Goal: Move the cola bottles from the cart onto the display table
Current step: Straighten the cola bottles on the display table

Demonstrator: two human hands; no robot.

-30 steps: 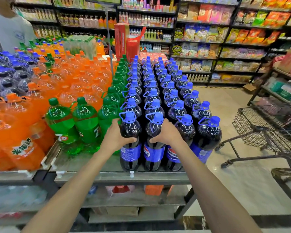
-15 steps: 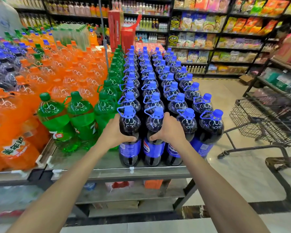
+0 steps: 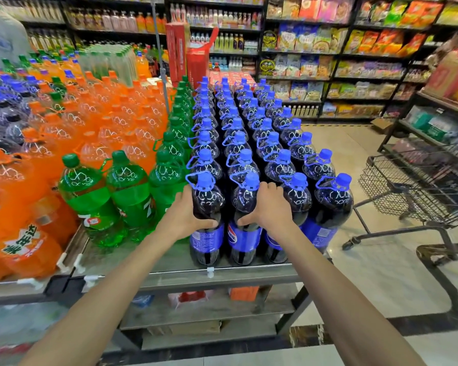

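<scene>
The cola bottles stood upright in four long rows on the display table, blue caps up, each one touching its neighbours. The nearest row of four was at the front edge of the table. My left hand gripped the front-left cola bottle, with the thumb across its front just above the blue label and the fingers wrapped around its left side. My right hand held the second cola bottle beside it, thumb on the front and fingers curled over the shoulder, on the side toward the third bottle. Both bottles seemed to rest on the table top, though the hands hid part of them. Green bottles stood just left of the cola, and orange bottles farther left. The wire cart was on the floor to the right, apart from the table. Snack shelves filled the back.
</scene>
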